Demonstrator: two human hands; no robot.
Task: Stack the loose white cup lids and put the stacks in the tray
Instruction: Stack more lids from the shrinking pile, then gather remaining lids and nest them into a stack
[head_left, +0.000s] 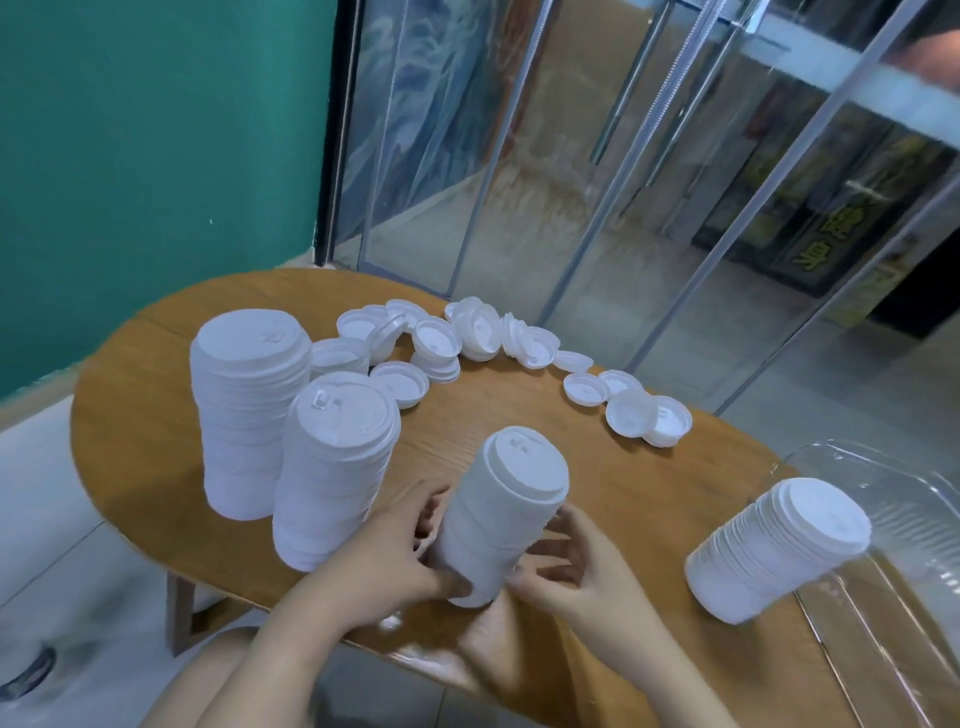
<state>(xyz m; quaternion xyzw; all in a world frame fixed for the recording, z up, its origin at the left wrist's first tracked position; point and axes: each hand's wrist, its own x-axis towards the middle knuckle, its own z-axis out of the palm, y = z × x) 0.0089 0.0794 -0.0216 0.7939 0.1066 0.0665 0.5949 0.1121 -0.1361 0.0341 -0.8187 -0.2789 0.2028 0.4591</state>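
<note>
On wooden table (597, 467), both hands (395, 556) (576, 566) gripping lid stack (498, 519), tray (883, 519) right

Inside a drinks shop or café: bulk stacks of white cup lids (332, 467) on a wooden table (519, 415), glass storefront doors (597, 171) opening onto a mall corridor.
</note>
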